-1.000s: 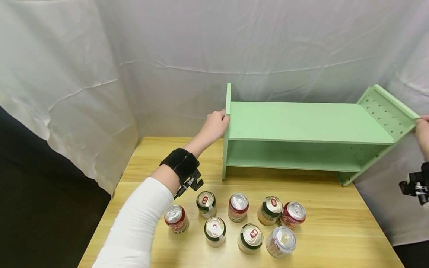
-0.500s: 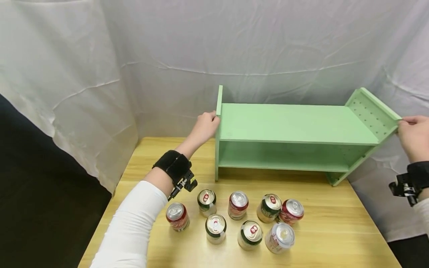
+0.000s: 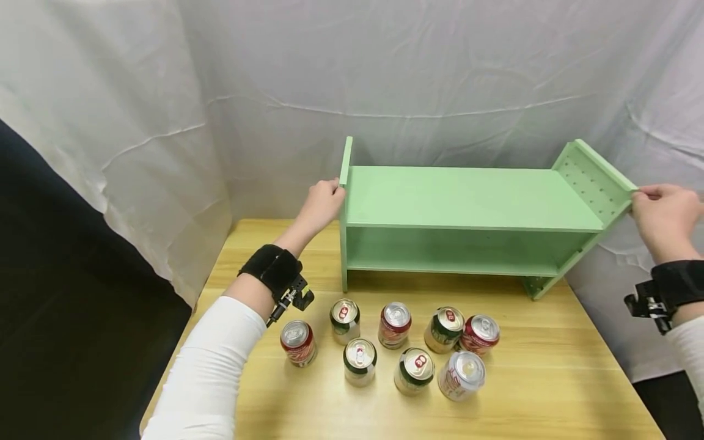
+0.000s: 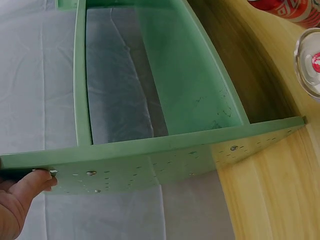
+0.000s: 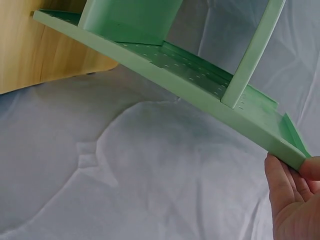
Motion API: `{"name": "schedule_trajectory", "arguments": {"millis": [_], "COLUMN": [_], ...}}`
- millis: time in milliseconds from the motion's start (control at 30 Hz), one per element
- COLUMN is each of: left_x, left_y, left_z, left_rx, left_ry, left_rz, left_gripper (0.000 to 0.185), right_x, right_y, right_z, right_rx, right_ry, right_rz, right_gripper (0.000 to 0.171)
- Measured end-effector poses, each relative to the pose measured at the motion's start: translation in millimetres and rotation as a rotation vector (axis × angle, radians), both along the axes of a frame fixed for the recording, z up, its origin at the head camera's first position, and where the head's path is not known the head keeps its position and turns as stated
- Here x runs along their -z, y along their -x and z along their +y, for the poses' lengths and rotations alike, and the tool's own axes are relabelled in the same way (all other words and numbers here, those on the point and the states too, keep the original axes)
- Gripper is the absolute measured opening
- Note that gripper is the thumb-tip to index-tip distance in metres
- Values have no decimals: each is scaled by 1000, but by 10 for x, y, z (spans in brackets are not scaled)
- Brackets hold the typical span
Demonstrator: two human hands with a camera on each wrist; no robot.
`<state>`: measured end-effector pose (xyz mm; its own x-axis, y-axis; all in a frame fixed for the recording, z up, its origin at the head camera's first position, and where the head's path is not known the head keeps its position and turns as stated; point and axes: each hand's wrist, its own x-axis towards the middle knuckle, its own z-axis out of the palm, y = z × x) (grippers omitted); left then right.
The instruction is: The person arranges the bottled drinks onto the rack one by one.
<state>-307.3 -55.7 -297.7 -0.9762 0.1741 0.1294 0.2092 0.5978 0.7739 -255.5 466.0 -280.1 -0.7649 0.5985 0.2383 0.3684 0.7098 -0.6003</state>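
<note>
A light green two-tier shelf (image 3: 467, 195) stands at the back of the wooden table, its perforated right side panel (image 3: 591, 183) leaning outward. Up at the top of the left side panel (image 4: 150, 165), my left hand (image 3: 323, 201) grips the edge, thumb visible in the left wrist view. My right hand (image 3: 662, 214) pinches the upper front corner of the right panel; the right wrist view shows the thumb and fingers on that corner. In front of the shelf stand several upright drink cans, among them a red can (image 3: 299, 347) and a green-and-gold can (image 3: 415, 373).
The wooden table (image 3: 550, 379) ends on the right just beyond the shelf's foot. A pale cloth backdrop (image 3: 440, 73) hangs behind and at both sides. A white-and-silver can (image 3: 461, 379) stands at the right end of the front can row.
The shelf has shifted left along the table, with both hands moving left on its side panels. The cans appear slightly displaced as the head view shifts; more of the right arm now shows.
</note>
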Motion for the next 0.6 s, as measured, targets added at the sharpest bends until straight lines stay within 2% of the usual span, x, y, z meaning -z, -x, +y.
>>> {"name": "schedule_trajectory", "arguments": {"millis": [167, 267, 600], "left_x": [36, 58, 32], "left_y": [36, 53, 148], "left_z": [-101, -164, -352], "left_rx": [-25, -41, -31], "left_ry": [0, 9, 24], "left_rz": [0, -1, -5], "left_gripper": [46, 49, 45], "right_x": [88, 122, 105], "right_y": [93, 134, 196], "right_z": [-126, -175, -297], "right_rx": [54, 53, -51], "right_ry": [-26, -17, 15], "right_rz": [48, 78, 88], "right_gripper": [42, 41, 43]}}
